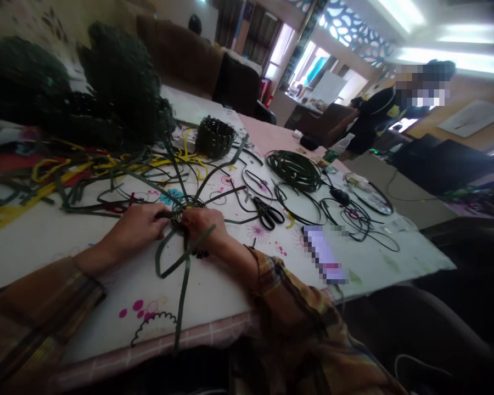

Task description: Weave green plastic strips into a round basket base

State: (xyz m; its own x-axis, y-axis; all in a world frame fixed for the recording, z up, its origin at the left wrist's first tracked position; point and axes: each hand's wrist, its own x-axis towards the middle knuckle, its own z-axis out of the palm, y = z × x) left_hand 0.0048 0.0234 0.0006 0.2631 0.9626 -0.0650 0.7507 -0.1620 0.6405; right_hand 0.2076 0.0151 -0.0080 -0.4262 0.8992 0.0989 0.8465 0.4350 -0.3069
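Note:
Both my hands are at a piece of weaving made of dark green flat strips (184, 285), whose loose ends spread out over the table in several directions. My left hand (142, 227) is closed on the left side of the weave, thumb and fingers pressed together on a strip. On the right side, my right hand (206, 226) has its fingers bent and pinched at the weave's middle. One strip bends in a loop below the hands and another runs toward the table's near edge. The exact spot gripped is partly hidden by the fingers.
Black scissors (267, 213) lie right of my hands, with a phone (324, 255) beyond. Coiled green strip (294, 171), a small woven basket (215, 136) and yellow strips (49, 170) lie around. Dark green bundles (115, 82) are piled at left. A person (381, 109) stands at far right.

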